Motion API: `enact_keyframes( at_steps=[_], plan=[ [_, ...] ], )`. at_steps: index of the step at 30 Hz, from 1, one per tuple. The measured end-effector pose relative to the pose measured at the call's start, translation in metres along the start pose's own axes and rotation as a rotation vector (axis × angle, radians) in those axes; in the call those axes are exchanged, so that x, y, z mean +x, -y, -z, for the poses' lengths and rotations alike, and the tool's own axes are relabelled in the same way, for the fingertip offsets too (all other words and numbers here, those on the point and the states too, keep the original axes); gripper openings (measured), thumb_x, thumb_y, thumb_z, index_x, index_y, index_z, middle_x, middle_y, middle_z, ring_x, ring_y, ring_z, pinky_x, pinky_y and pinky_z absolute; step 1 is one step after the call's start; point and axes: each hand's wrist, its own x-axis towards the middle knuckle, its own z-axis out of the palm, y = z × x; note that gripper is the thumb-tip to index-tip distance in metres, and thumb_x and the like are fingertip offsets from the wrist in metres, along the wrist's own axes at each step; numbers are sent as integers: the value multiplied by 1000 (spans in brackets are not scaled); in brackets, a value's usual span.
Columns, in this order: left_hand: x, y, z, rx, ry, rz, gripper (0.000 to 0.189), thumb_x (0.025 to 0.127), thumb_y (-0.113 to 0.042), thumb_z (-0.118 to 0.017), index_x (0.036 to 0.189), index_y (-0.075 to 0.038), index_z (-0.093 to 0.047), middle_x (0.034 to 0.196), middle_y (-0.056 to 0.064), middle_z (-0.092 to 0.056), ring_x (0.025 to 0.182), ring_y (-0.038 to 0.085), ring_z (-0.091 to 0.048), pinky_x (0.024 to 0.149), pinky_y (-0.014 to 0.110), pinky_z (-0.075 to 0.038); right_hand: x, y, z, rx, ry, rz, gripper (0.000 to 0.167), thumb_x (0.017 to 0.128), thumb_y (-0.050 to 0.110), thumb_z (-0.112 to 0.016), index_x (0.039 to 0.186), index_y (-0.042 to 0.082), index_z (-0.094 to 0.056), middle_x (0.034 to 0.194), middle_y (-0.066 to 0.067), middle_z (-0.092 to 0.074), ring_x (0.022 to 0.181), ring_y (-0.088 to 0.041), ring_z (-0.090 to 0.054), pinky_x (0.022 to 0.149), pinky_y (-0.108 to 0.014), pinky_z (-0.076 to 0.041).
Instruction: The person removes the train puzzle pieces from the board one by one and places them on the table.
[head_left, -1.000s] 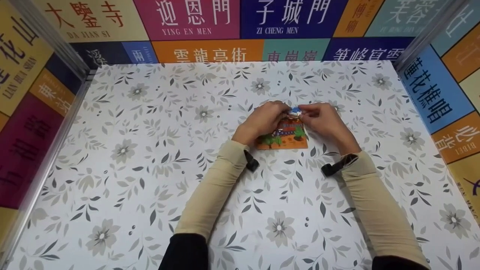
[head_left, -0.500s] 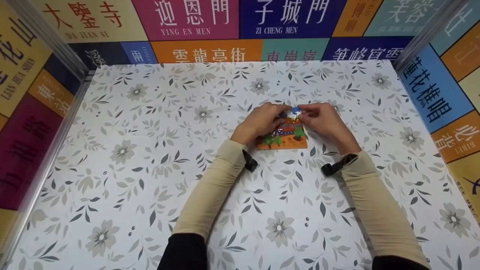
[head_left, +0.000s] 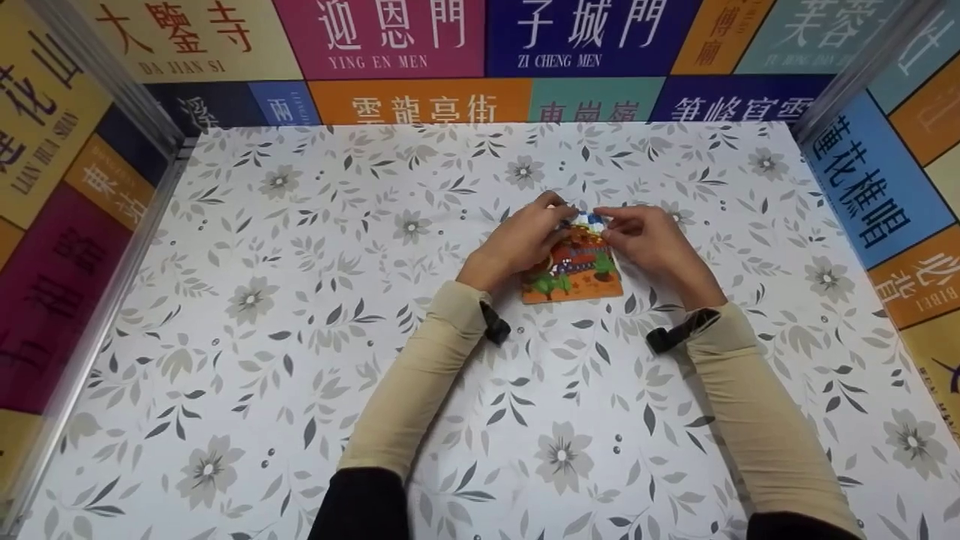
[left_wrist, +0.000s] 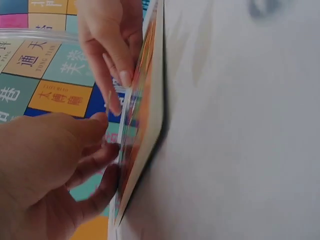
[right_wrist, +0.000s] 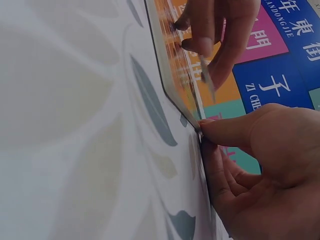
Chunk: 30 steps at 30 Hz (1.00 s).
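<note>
While the right hand [head_left: 645, 234] grips a corner of the flat, orange-bottomed, picture-printed board [head_left: 576, 286] right of the frame's centre, the left hand [head_left: 519, 238], pinching a thin, greyish, flat piece [right_wrist: 207, 79], should probably lower it level and gently.

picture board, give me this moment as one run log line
left hand: pinches thin piece near picture board | right hand: pinches picture board's right edge | picture board: on floral tabletop
</note>
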Motion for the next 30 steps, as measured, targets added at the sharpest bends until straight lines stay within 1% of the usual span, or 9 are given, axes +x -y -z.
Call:
enact_keyframes(
  at_steps=[1, 5, 9, 12, 14, 18, 22, 25, 30],
  plan=[
    [-2, 1, 2, -22, -2, 1, 41, 116, -26, -53, 155, -15, -60, 151, 10, -55, 131, 21, -63, 115, 35, -52, 0, 1, 0, 0, 4, -3, 46, 107, 15, -68, 151, 26, -66, 127, -16, -75, 114, -29, -72, 86, -21, -53],
    [-11, 10, 10, -50, -12, -5, 44, 115, -25, -53, 158, -13, -56, 152, 10, -52, 134, 21, -61, 116, 34, -50, 1, 1, 0, -12, 23, -15, 50, 107, 16, -67, 155, 28, -62, 130, -16, -72, 118, -30, -69, 91, -30, -55],
    [-24, 19, 17, -64, -58, -21, 43, 115, -22, -55, 155, -9, -59, 150, 12, -54, 134, 23, -61, 115, 36, -51, 1, 3, 1, -61, 48, 6, 53, 107, 24, -69, 159, 28, -58, 130, -17, -64, 121, -32, -66, 101, -45, -54],
    [-34, 27, 23, -68, -86, -23, 42, 115, -22, -55, 154, -8, -60, 149, 13, -55, 135, 25, -61, 116, 37, -51, 1, 4, 0, -113, 66, 30, 54, 107, 29, -71, 158, 26, -58, 126, -18, -59, 119, -33, -64, 105, -50, -52],
    [-40, 31, 27, -57, -95, -19, 41, 115, -22, -55, 153, -8, -61, 149, 13, -57, 135, 25, -61, 115, 38, -51, 0, 5, 0, -141, 73, 34, 54, 106, 30, -72, 158, 24, -59, 122, -18, -57, 115, -33, -62, 104, -51, -51],
    [-52, 41, 32, -44, -115, 6, 41, 114, -23, -57, 153, -9, -62, 148, 12, -59, 134, 25, -62, 115, 39, -51, 0, 7, -1, -157, 76, 7, 54, 107, 31, -72, 158, 25, -58, 121, -16, -55, 112, -30, -58, 100, -46, -49],
    [-64, 51, 36, -44, -130, 49, 41, 113, -25, -59, 150, -9, -64, 146, 10, -61, 134, 25, -63, 115, 40, -52, -1, 7, -1, -146, 77, -17, 55, 106, 33, -72, 159, 26, -57, 122, -15, -55, 114, -30, -59, 100, -45, -48],
    [-71, 59, 38, -32, -131, 70, 41, 113, -27, -60, 148, -8, -66, 144, 10, -62, 132, 26, -64, 115, 41, -52, -1, 7, -2, -130, 76, -20, 54, 106, 33, -72, 158, 25, -59, 124, -16, -55, 116, -31, -60, 102, -47, -49],
    [-77, 69, 41, -33, -141, 61, 38, 112, -27, -63, 144, -8, -69, 139, 12, -65, 128, 27, -65, 112, 42, -53, 0, 6, -1, -119, 68, -13, 44, 105, 34, -73, 148, 25, -67, 127, -16, -56, 119, -33, -61, 105, -51, -49]
  ],
)
